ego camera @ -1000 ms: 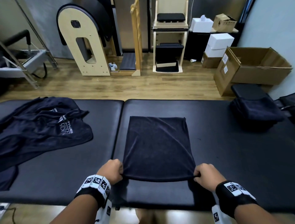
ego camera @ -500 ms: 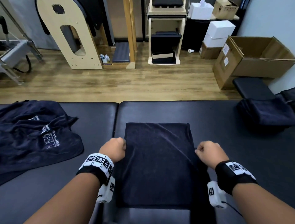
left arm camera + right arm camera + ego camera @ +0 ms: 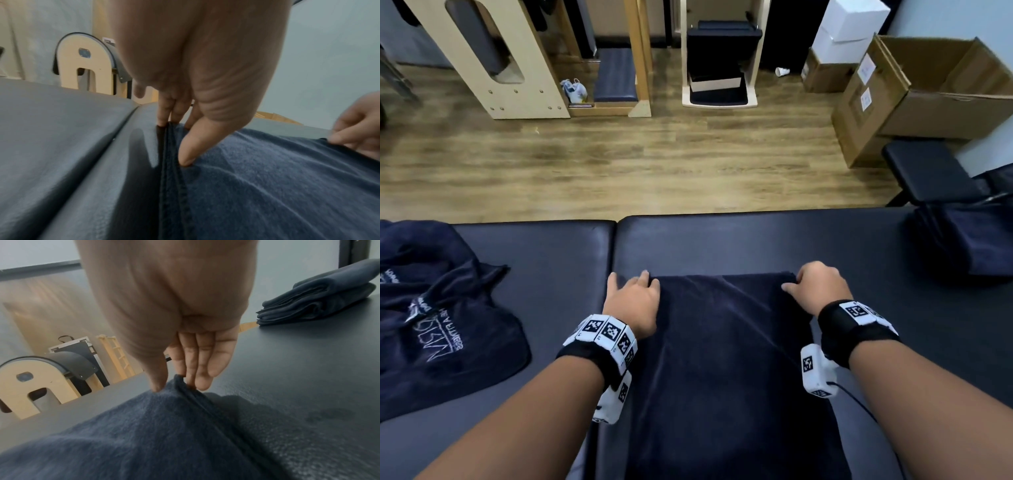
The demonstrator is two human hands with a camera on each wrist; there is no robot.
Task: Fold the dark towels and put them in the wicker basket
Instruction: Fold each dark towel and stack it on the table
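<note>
Towel (image 3: pixel 726 359) lies mid-fold on the padded surface (image 3: pixel 756 240), left hand (image 3: pixel 631 303) pinching its far-left corner and right hand (image 3: pixel 816 287) pinching its far-right corner; best to line both pinched corners up on the towel's far edge, then flatten.

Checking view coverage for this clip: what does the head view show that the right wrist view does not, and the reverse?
Only the head view shows the left hand at the far left corner of the towel being folded, the unfolded towel with white lettering to the left, and the cardboard box on the floor.

Only the right wrist view shows the grip up close: thumb and fingers pinching the raised corner, and the layers of the folded towel stack.

Both show the right hand, that towel, the stack, and the black padded table.
</note>
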